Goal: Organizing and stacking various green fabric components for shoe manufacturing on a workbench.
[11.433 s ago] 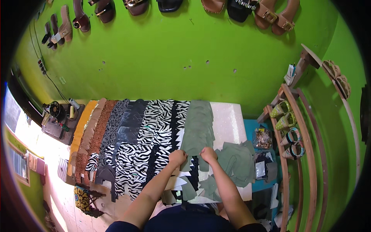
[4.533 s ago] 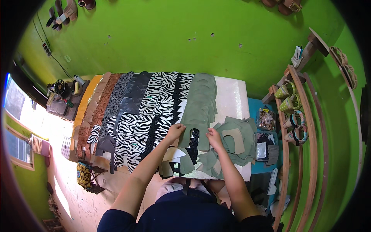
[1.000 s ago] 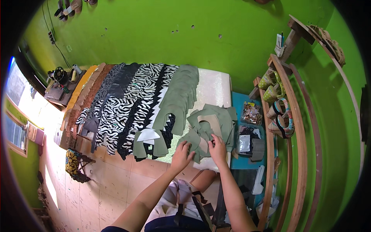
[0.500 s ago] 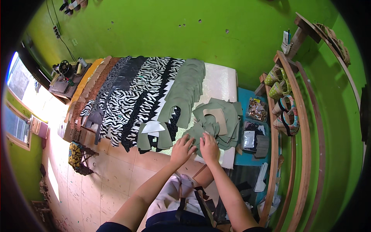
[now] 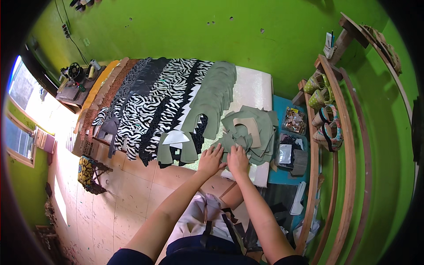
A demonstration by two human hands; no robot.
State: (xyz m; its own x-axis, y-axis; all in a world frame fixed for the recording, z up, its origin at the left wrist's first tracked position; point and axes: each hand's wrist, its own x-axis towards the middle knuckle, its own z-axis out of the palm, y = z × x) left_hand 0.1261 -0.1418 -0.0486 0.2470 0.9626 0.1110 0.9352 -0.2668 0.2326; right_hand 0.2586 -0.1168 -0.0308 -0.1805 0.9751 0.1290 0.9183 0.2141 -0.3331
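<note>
Both hands are at the near edge of a loose pile of olive-green cut pieces (image 5: 265, 126) on the table. My left hand (image 5: 211, 160) lies there with its fingers stretched over the green material. Close beside it, my right hand (image 5: 238, 160) rests its outstretched fingertips on the pile's near side. Neither hand shows a clear grip; what lies under the fingertips is hidden. On the pile sits a tan U-shaped piece (image 5: 251, 129). To the left, a row of overlapping green U-shaped pieces (image 5: 216, 95) runs toward the wall, with a white half-round piece (image 5: 176, 138) near its front.
Rows of zebra-print pieces (image 5: 170, 84) and orange pieces (image 5: 99, 90) cover the table's left. At right are a teal surface (image 5: 278, 176), a bin of small parts (image 5: 294, 120), and a wooden rack (image 5: 338, 185) with sandals (image 5: 327, 134). A patterned stool (image 5: 89, 174) stands on the floor.
My left hand has come down and flattened onto the green material. My right hand's fingers have drawn nearer together on the pile. The whole view has shifted slightly.
</note>
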